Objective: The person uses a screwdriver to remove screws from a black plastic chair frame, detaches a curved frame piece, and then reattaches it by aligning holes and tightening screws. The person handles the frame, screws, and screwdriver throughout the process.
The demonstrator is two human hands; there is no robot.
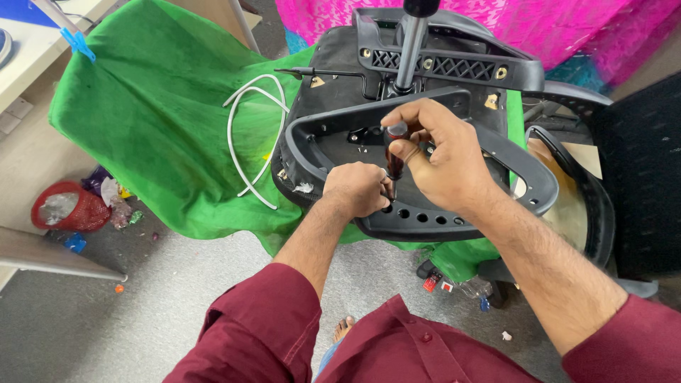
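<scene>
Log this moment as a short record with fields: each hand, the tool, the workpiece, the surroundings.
Right hand: wrapped around the top of a dark-handled screwdriver, held upright.
Left hand: closed low around the screwdriver's shaft, resting on the armrest frame.
Workpiece: upturned office chair seat, black, with a grey armrest frame showing a row of holes.
Centre: metal gas-lift column standing up from the seat base.
Under it: green cloth, with a white cable on it.
Floor, left: red basket and scattered litter.

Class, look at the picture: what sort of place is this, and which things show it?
Probably an informal repair workshop: an upturned office chair on a green cloth, a screwdriver in the right hand, litter on the grey floor.
</scene>
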